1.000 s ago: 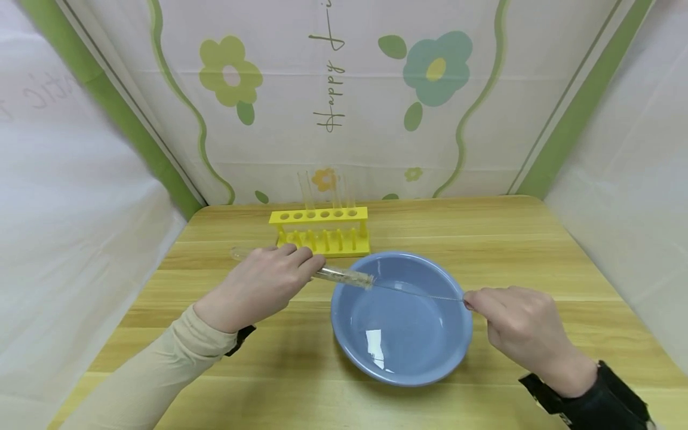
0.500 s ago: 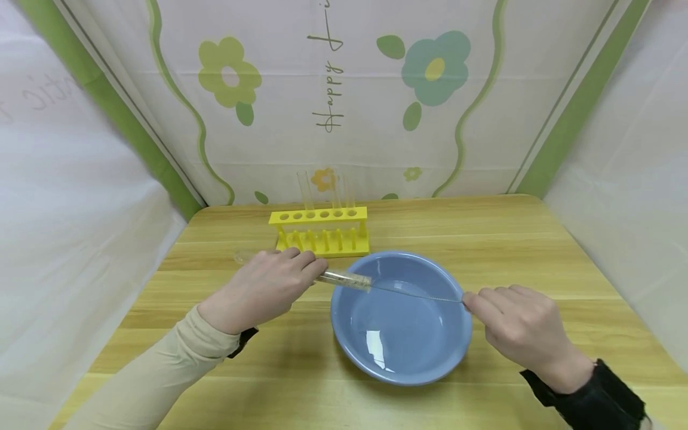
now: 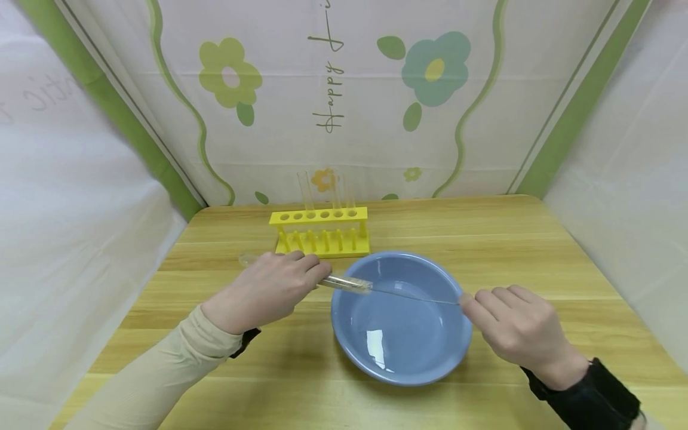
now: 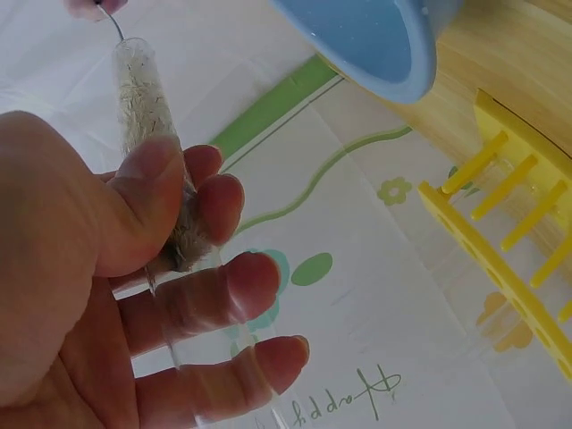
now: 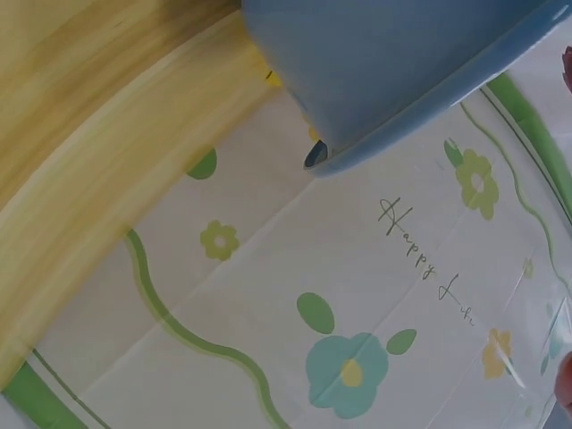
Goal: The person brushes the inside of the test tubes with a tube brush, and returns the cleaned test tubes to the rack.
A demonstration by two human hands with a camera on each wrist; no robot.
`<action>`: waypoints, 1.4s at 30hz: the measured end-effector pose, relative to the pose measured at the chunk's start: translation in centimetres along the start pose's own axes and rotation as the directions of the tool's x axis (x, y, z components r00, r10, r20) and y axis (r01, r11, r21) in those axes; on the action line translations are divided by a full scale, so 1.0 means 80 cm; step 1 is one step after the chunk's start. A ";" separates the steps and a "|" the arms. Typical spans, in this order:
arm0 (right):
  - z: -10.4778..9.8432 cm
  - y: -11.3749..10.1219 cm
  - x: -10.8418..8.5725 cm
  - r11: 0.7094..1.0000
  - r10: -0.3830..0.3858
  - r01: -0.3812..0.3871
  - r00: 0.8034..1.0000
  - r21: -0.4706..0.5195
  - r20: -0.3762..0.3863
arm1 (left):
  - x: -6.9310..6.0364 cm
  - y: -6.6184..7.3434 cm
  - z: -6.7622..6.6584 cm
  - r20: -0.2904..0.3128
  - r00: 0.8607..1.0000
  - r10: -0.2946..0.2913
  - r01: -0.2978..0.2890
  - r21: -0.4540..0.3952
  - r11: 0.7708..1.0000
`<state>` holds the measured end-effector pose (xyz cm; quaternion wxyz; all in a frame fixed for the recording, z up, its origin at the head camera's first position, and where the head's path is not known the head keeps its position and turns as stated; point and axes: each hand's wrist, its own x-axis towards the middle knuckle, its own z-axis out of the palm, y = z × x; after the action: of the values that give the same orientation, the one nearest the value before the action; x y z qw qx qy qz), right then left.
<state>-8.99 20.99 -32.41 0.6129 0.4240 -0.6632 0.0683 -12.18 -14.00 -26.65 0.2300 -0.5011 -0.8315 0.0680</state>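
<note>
Left of centre in the head view, the left hand (image 3: 271, 291) is holding a clear test tube (image 3: 337, 281), the thumb pressing it against the nearer fingers while, in the left wrist view, the last two are lying behind the glass. Upper centre, a yellow rack (image 3: 318, 216) is carrying three standing tubes (image 3: 306, 192); whether those are clean, the pictures are not showing. Mid-frame, the held tube is slanting slightly, its mouth hanging over the left part of a blue basin (image 3: 340, 340). A bristle brush (image 4: 145, 107) is filling its mouth end, the tip showing beside the thumb and the glass beyond it bare of bristles, so the brushing seems to be under way rather than finished. At right, the right hand (image 3: 518, 327) is pinching the brush's wire (image 3: 414, 297), fingers curled in. Apparently, taking the brush out and racking this tube are remaining to be done.
</note>
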 end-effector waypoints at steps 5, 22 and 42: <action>0.004 0.000 0.002 0.999 -0.028 0.028 0.999 -0.022 -0.026 | 0.001 0.001 0.001 0.013 1.000 -0.004 0.004 -0.006 1.000; 0.019 -0.011 0.003 0.993 -0.112 0.108 0.990 -0.047 -0.087 | 0.017 0.016 0.003 -0.071 0.996 0.061 -0.057 0.068 0.996; 0.042 -0.033 0.010 0.994 -0.099 0.092 0.986 -0.053 -0.136 | 0.039 0.036 0.000 -0.057 0.993 0.107 -0.102 0.096 0.990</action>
<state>-9.72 16.91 -33.62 0.6696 0.4353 -0.5995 0.0527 -11.11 -9.93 -26.68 0.2750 -0.5346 -0.7924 0.1032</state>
